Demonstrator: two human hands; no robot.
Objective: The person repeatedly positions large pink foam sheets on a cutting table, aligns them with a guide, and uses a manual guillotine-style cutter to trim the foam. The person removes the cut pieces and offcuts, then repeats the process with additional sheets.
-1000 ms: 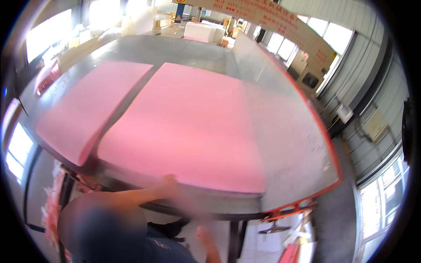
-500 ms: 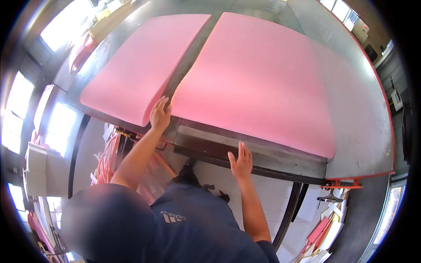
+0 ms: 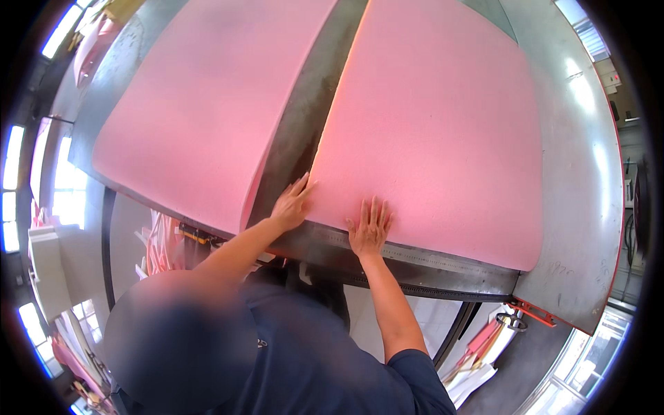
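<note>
Two pink foam sheets lie side by side on a grey metal table [image 3: 294, 131], a gap between them. My left hand [image 3: 292, 206] is at the near left corner of the right foam sheet [image 3: 436, 131], fingers stretched out along its edge. Flat on the near edge of that same sheet rests my right hand [image 3: 370, 227], its fingers spread. The left foam sheet [image 3: 207, 104] touches neither hand; its near right edge lifts a little off the table. Neither hand holds anything.
A ruled metal strip [image 3: 443, 261] runs along the table's front edge, with a red bracket [image 3: 532, 311] at its right end. Pink offcuts [image 3: 166, 242] hang below on the left. More scraps [image 3: 477, 356] stand under the table at the right.
My right hand has moved forward from in front of the table onto the right sheet. My left hand has shifted right to that sheet's corner. The view has come nearer the table.
</note>
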